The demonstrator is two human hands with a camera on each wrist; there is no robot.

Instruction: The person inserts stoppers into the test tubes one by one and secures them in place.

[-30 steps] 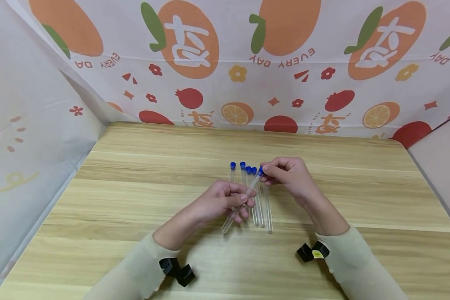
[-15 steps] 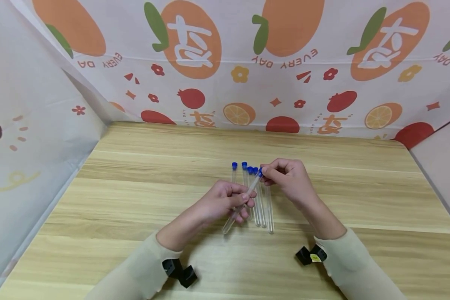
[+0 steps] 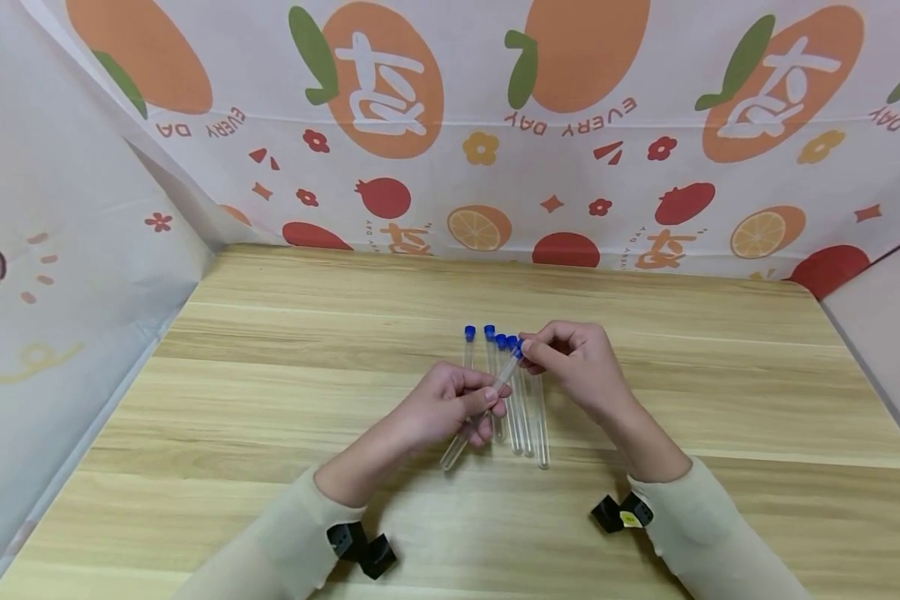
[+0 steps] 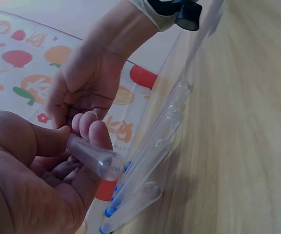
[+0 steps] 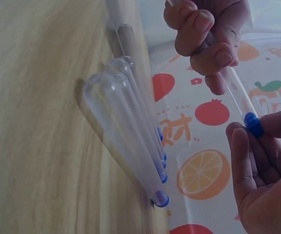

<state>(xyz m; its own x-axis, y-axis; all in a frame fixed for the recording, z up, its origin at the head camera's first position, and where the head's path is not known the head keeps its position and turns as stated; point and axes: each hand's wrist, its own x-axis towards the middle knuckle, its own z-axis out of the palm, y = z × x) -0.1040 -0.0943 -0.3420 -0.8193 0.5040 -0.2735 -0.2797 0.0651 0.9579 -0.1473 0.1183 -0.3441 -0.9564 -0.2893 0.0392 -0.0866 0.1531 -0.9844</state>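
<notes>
My left hand (image 3: 446,402) pinches a clear test tube (image 3: 454,455) around its middle, thumb on top. The tube slants above the table, its rounded end low and to the left; in the left wrist view that end (image 4: 106,165) points toward the camera. At its upper end is a blue cap (image 5: 253,125), which my right hand (image 3: 581,362) pinches between thumb and fingers. Several more blue-capped test tubes (image 3: 542,425) lie side by side on the table, just beneath and behind the held one. My left fingers hide parts of them in the head view.
The wood-grain table (image 3: 300,333) spreads out on both sides of the tubes. A fruit-print cloth (image 3: 420,183) hangs along its back edge, and a pale sheet (image 3: 82,250) along its left. Black wrist cameras (image 3: 360,550) are strapped to both sleeves.
My right hand and the capped end of the held tube have shifted slightly down in the head view. Both grips stay the same, and the tubes on the table lie as before.
</notes>
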